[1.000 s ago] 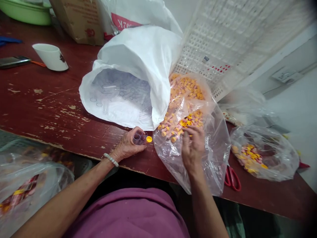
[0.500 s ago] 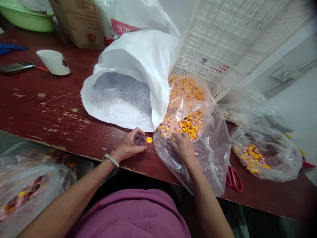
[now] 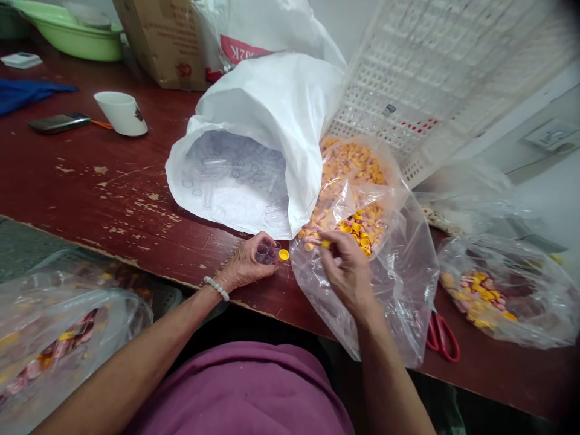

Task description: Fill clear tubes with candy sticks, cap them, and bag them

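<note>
My left hand (image 3: 247,263), with a beaded bracelet at its wrist, is closed around several clear plastic tubes (image 3: 263,252), their open ends facing up. A yellow cap (image 3: 283,254) shows beside the tubes at my fingertips; whether it sits on a tube I cannot tell. Between thumb and fingers, my right hand (image 3: 348,269) pinches a small pink-and-white piece with a yellow end (image 3: 315,241). It is over a clear plastic bag (image 3: 394,284) of similar yellow-ended pieces (image 3: 356,228). Behind my left hand, a white sack (image 3: 312,175) lies with its mouth toward me, more clear tubes inside.
On the red table (image 3: 131,169) stand a white cup (image 3: 120,113), a phone (image 3: 58,122) and a cardboard box (image 3: 163,45). A white plastic crate (image 3: 408,78) leans behind. Red scissors (image 3: 443,338) and another bag (image 3: 534,302) lie right. A filled bag (image 3: 113,344) sits lower left.
My right hand has lifted slightly from among the yellow-ended pieces and now pinches one of them. My left hand keeps its hold on the tubes. The whole view has shifted a little.
</note>
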`<state>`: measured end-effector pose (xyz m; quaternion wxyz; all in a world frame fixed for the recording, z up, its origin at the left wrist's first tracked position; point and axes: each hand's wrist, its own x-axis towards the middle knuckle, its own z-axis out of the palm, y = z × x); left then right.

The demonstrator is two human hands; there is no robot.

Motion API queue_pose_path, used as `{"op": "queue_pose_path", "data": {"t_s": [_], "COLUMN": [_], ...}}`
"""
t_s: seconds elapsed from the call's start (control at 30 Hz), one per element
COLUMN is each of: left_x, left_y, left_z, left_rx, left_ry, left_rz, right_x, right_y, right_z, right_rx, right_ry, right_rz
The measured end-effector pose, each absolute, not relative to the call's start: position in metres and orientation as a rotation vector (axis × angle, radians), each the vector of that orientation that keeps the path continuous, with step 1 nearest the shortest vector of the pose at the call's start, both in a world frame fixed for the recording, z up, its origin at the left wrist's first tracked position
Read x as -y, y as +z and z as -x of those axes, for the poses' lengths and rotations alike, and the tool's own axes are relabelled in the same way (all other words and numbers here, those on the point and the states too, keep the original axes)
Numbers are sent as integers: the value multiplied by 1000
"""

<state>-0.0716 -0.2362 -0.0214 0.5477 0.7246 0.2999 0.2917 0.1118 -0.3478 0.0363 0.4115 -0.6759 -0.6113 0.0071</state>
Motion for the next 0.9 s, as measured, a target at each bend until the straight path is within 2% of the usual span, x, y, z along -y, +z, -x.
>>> {"op": "queue_pose_path", "data": {"t_s": [0.17,0.3,0.4,0.5,0.67,0.8,0.9], "left_x": [235,234,235,234,232,231,231], "left_y": [-22,-27,-26,-24,-31,-36,-36], "left_z": [73,73,73,73,73,72,71], "left_rx": [-679,-689,-737,-742,-736,-717,-702], "left_ry": [716,713,702,694,714,700,700], "left_rz": [-1777,-1786,-1822,-1843,-1851,-1780,-1762], "right_x": [317,317,320,321,319,330,346], "right_y": [42,38,33,24,20,26,21], "right_z": [-67,-73,-77,-71,-64,-102,-150], "right_rx": [1874,1763,1639,1772,2008,1672,1292], "right_ry": [84,75,-39,-132,-38,-134,-318], "right_rz": [1524,1528,1586,1708,1832,1787,2072]}}
